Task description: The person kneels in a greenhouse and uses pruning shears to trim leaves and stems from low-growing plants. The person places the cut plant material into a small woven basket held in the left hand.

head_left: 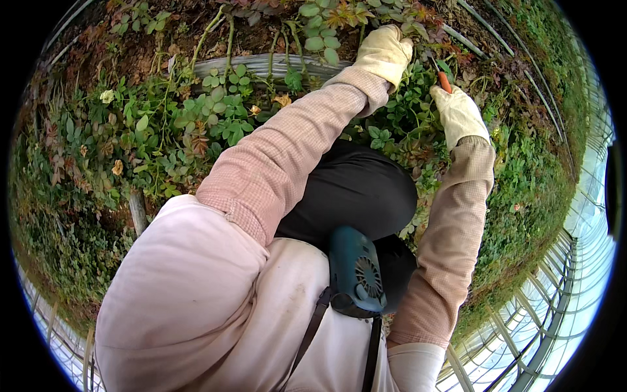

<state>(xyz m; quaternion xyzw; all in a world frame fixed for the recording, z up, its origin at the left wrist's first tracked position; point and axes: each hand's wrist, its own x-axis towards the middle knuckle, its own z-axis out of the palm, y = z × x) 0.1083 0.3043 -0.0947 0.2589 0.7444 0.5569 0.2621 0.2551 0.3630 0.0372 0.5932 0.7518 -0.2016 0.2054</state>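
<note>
My left hand [384, 54], in a pale cream work glove, is curled among the rose stems at the top. Its fingertips meet the leaves [416, 29] there, and whether a stem is pinched between them is hidden. To its right, my right hand [460, 110], gloved alike, is closed around an orange-handled cutting tool [445, 82]. The tool's narrow metal blade points up and left, towards the foliage beside my left hand. Green rose leaves [387, 137] lie below and between both hands.
A grey plastic strip [264, 66] runs along the bed behind bare rose stems [230, 41]. Pale hoses or pipes [490, 29] curve along the right. A wooden stake [137, 213] stands at left. A blue portable fan [357, 274] hangs on my front, above my bent knee [362, 191].
</note>
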